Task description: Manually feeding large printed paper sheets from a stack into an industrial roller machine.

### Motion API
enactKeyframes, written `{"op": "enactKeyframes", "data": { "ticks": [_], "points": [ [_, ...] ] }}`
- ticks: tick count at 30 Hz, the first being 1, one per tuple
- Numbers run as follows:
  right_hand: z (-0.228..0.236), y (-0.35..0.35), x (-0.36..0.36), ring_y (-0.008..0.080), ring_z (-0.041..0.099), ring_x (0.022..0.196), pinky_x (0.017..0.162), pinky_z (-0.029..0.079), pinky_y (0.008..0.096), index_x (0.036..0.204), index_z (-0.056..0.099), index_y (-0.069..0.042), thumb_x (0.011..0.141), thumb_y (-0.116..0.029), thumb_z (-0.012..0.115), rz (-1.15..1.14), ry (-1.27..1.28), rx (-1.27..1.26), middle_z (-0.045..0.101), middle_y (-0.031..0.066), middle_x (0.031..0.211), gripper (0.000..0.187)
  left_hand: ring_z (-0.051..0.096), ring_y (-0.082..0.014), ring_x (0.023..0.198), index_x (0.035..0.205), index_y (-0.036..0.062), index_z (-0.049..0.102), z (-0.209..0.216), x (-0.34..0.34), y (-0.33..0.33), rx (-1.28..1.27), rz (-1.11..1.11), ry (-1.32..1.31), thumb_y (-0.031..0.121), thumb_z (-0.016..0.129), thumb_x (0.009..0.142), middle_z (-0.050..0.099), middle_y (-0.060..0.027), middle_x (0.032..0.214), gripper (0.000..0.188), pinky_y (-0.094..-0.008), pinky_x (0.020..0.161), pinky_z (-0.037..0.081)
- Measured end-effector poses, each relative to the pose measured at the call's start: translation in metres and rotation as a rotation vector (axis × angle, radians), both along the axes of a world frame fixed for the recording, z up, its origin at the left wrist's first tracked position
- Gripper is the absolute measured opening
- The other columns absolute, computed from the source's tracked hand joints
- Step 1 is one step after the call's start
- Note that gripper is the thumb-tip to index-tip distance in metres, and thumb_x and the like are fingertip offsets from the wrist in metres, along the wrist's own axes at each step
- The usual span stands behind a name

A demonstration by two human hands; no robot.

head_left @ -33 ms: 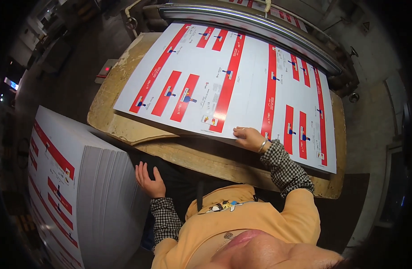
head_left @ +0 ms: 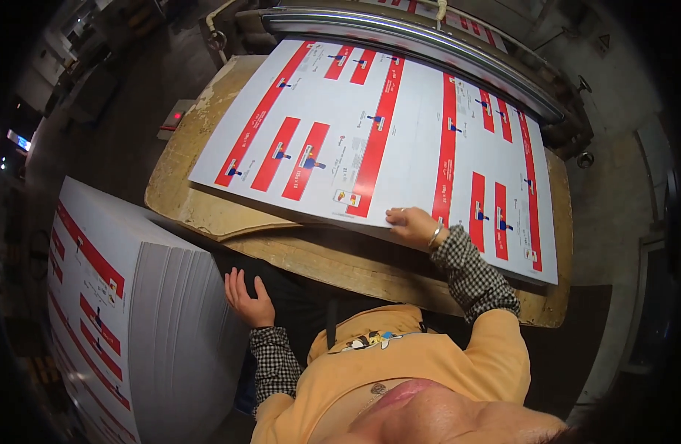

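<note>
A large white printed sheet [head_left: 414, 148] with red bands and small blue figures lies on a worn wooden feed table, its far edge at the metal rollers. My right hand [head_left: 413, 226], with a bracelet at the wrist, grips the sheet's near edge around its middle, and that edge sits a little above the board. Low on the left, my left hand [head_left: 248, 297] is open, fingers up and slightly apart, with nothing in it. It is beside a tall stack of printed sheets [head_left: 174, 318], whose top sheet bears the same red bands. Whether its fingers touch the stack I cannot tell.
The wooden table [head_left: 196, 148] has rounded corners and a cut-out front edge. Across its far side runs a roller machine [head_left: 429, 55] with shiny metal cylinders. A small box with a red light [head_left: 178, 116] stands at the table's left. More printed sheets show beyond the rollers.
</note>
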State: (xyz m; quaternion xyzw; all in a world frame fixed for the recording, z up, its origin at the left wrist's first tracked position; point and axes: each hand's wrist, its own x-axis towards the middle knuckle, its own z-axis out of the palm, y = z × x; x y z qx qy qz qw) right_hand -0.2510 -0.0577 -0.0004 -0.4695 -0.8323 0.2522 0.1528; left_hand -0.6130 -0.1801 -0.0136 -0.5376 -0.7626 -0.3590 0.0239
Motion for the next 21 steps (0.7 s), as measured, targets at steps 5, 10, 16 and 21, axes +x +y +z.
{"op": "enactKeyframes", "data": {
  "ticks": [5,10,16,21],
  "points": [
    [-0.001,0.062,0.006,0.0296,0.049,0.097,0.082,0.041,0.0358,0.084,0.059,-0.002,0.070,-0.018,0.053,-0.374,-0.143,0.013,0.055,0.0129,0.100,0.022,0.037,-0.0278,0.114,0.101,-0.0002,0.054,0.004,0.003,-0.001,-0.011,0.003,-0.001,0.016,0.057,0.075,0.049,-0.0104,0.115,0.031,-0.0404,0.095,0.028],
    [0.001,0.031,-0.018,0.0394,0.024,0.120,0.097,0.027,0.0401,0.120,0.038,-0.002,0.062,-0.033,0.067,-0.214,-0.476,-0.008,0.027,0.0259,0.128,0.073,0.037,-0.0276,0.114,0.101,-0.0002,0.054,0.000,0.000,0.002,-0.005,0.008,-0.020,0.015,0.058,0.075,0.049,-0.0102,0.115,0.031,-0.0403,0.095,0.028],
    [0.002,0.002,-0.008,0.0380,0.036,0.113,0.091,0.035,0.0384,0.116,0.043,-0.002,0.064,-0.033,0.065,-0.023,-0.463,0.144,0.035,0.0267,0.122,0.065,0.037,-0.0277,0.114,0.101,0.0004,0.054,0.003,0.000,0.002,0.010,0.011,-0.014,0.015,0.058,0.075,0.049,-0.0098,0.114,0.030,-0.0405,0.095,0.028],
    [0.029,0.027,-0.009,0.0317,0.055,0.085,0.077,0.043,0.0362,0.099,0.056,-0.001,0.074,-0.024,0.053,-0.071,-0.356,-0.325,0.057,0.0196,0.091,0.035,0.037,-0.0276,0.114,0.100,0.0004,0.054,0.001,0.000,0.001,0.002,0.012,-0.011,0.015,0.058,0.075,0.049,-0.0094,0.114,0.030,-0.0406,0.096,0.027]
  ]
}}
